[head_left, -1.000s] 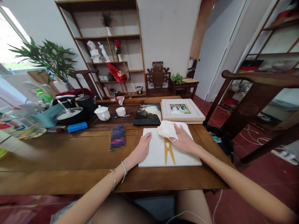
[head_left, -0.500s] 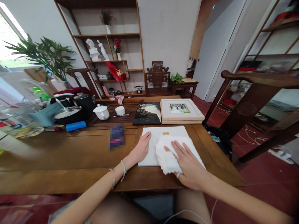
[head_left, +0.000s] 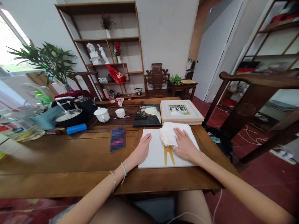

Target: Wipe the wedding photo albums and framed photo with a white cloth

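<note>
Cloth (head_left: 171,133): white, bunched, directly under the fingers of the right hand (head_left: 184,146), on the far part of a white board (head_left: 151,155).

Right hand: laid flat, fingers stretched out and slightly apart, not closed around the cloth. Probably pressed down this way to keep the cloth in full contact with the board face.

Left hand (head_left: 140,151): flat, fingers straight and close together, resting on the board's left edge. Probably set there to stop the board from sliding.

Gold forked mark (head_left: 168,155): on the board, just beside the right thumb, upper end hidden by hand and cloth.

Beyond the right fingertips: framed photo (head_left: 181,110), just past the board's far edge. Beyond the left fingertips: dark picture (head_left: 147,115). Left of the left hand: small flat blurred item (head_left: 117,139). Farther left and away: white teapot (head_left: 102,114), cup (head_left: 120,112), dark pots.

Surface: brown wooden table (head_left: 70,155), planked.

Room: open shelf (head_left: 105,40) on the far wall, leafy plant (head_left: 46,59) by the window, wooden chair (head_left: 252,102) right of the right arm, red floor.
</note>
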Action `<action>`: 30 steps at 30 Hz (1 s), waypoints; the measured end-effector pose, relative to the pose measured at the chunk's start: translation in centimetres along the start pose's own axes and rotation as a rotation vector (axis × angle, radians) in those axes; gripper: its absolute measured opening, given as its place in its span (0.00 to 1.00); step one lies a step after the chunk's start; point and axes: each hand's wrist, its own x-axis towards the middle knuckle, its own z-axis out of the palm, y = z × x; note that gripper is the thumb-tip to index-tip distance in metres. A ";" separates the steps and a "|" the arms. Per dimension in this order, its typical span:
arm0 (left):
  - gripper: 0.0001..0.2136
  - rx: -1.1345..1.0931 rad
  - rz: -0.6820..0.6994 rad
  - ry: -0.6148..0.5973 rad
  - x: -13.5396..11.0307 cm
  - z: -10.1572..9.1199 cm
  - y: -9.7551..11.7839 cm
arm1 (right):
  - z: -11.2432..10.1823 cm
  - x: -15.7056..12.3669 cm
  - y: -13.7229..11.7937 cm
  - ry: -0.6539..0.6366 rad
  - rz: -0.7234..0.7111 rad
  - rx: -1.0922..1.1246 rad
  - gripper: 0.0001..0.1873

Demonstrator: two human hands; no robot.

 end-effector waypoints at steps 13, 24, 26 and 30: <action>0.23 0.033 -0.029 0.006 0.1 0.2 0.3 | -1.4 -5.5 -3.5 -0.079 -0.257 0.012 0.44; 0.22 -0.005 -0.003 0.000 0.2 -0.4 0.0 | -1.0 2.4 -5.0 -0.081 -0.220 -0.086 0.40; 0.23 -0.022 0.007 -0.003 0.2 -0.5 -0.1 | -1.0 1.3 -6.5 -0.066 -0.254 -0.105 0.40; 0.23 -0.081 0.063 0.006 0.1 -0.7 -0.3 | -1.1 -2.5 -9.5 -0.036 -0.380 -0.089 0.43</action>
